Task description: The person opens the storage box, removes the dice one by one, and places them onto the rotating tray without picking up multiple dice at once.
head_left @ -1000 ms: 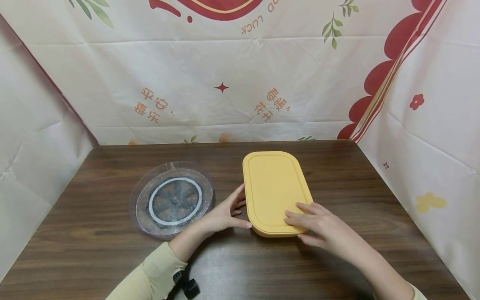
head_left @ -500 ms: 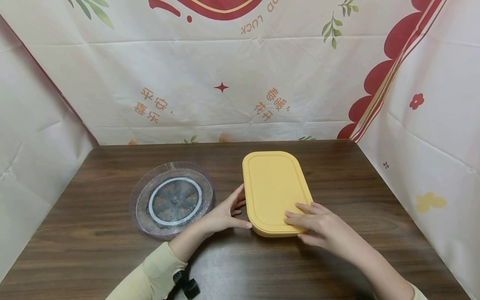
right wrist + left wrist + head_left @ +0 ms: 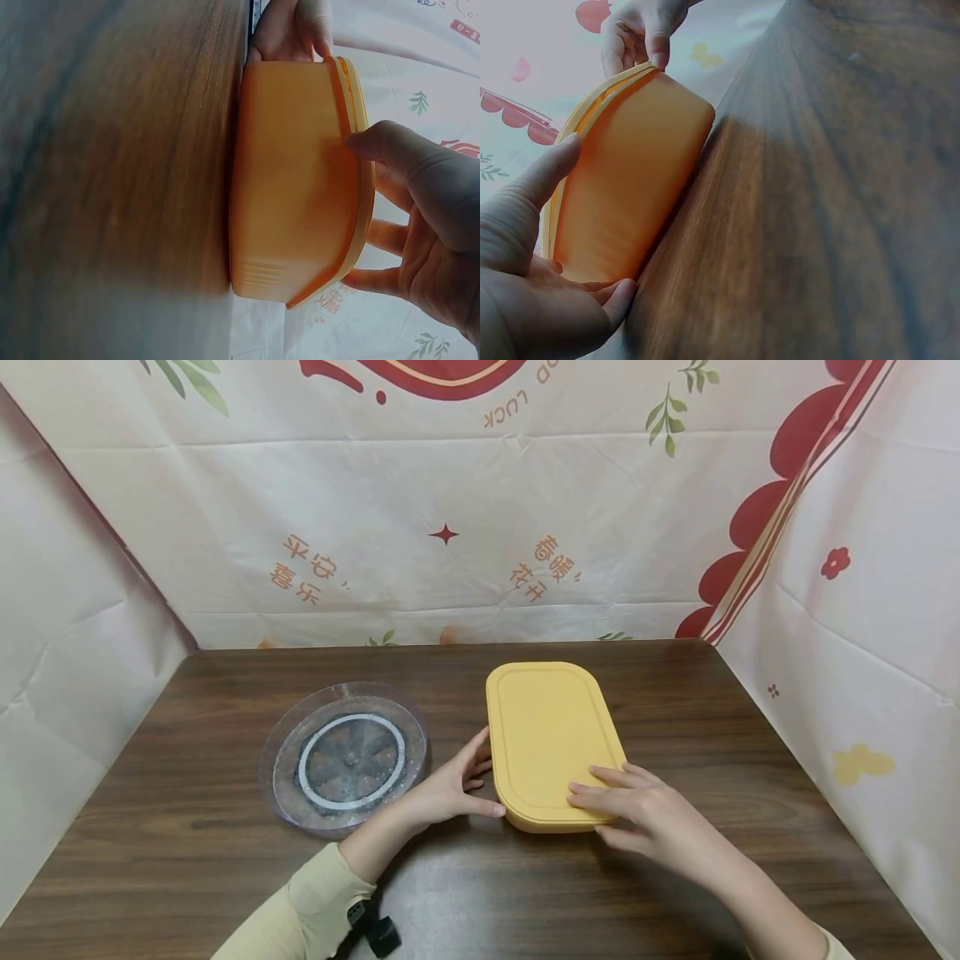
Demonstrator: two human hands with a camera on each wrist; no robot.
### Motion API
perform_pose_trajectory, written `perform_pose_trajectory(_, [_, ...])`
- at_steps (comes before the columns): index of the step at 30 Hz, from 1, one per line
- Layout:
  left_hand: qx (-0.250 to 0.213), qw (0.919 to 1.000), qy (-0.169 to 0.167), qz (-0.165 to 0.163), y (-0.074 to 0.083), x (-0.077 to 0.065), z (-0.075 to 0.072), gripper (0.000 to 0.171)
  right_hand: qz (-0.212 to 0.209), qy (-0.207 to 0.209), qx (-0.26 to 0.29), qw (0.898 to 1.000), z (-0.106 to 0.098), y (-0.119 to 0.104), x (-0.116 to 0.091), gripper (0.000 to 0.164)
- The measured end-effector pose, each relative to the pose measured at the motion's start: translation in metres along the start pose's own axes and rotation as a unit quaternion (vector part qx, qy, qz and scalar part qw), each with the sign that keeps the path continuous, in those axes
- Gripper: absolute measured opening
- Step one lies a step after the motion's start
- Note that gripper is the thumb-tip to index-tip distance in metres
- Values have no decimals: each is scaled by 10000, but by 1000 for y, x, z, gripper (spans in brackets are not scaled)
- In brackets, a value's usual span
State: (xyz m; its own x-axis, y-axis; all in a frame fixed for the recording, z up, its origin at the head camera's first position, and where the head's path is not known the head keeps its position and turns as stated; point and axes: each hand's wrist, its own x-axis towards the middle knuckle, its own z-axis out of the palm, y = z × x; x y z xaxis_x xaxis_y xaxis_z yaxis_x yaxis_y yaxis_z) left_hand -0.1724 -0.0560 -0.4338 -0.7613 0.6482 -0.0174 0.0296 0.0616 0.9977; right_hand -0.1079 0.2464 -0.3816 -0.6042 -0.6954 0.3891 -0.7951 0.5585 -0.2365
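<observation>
A yellow rectangular food container (image 3: 292,172) with rounded corners stands on the table under its flat lid (image 3: 547,727). At its near left corner, my left hand (image 3: 446,789) holds it, thumb at the corner and fingers spread along the left side. In the left wrist view that thumb (image 3: 559,165) touches the rim, while the fingertips (image 3: 620,296) lie low against the wall. My right hand (image 3: 645,814) pinches the lid's near right corner: fingers on top, thumb (image 3: 379,141) at the rim's edge. Most of the left side wall is hidden in the head view.
A round clear plastic tray (image 3: 273,777) with a pale ring in its middle lies left of the container, close to the left forearm. The brown wooden table (image 3: 465,902) ends at a printed white cloth backdrop (image 3: 390,493), with more cloth on both sides.
</observation>
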Motion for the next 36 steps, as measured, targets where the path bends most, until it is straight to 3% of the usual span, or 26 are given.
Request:
perform_pose_trajectory(8, [-3,10000,45,-16,1,0,1,110,-23,26,48,10000,0,-1,0,57])
perform_pose_trajectory(12, [-16,10000,65,-27,1,0,1,111,-83,70,49,9999,-1,-2,1,37])
perform_pose_trajectory(21, [-46,10000,68,-24,0,0,0,112,-111,113,11,9999,-11,-2,1,38])
perform_pose_trajectory(24, [-73,10000,62,9,-1,0,1,112,-148,321,39,9994,-15,-3,1,38])
perform_pose_trajectory(31, [-72,9999,109,40,-1,0,2,113,-662,994,-44,9928,-17,-4,6,41])
perform_pose_trajectory(36, [-17,9999,148,64,-1,0,2,113,-706,1137,-139,9909,-18,-4,6,42])
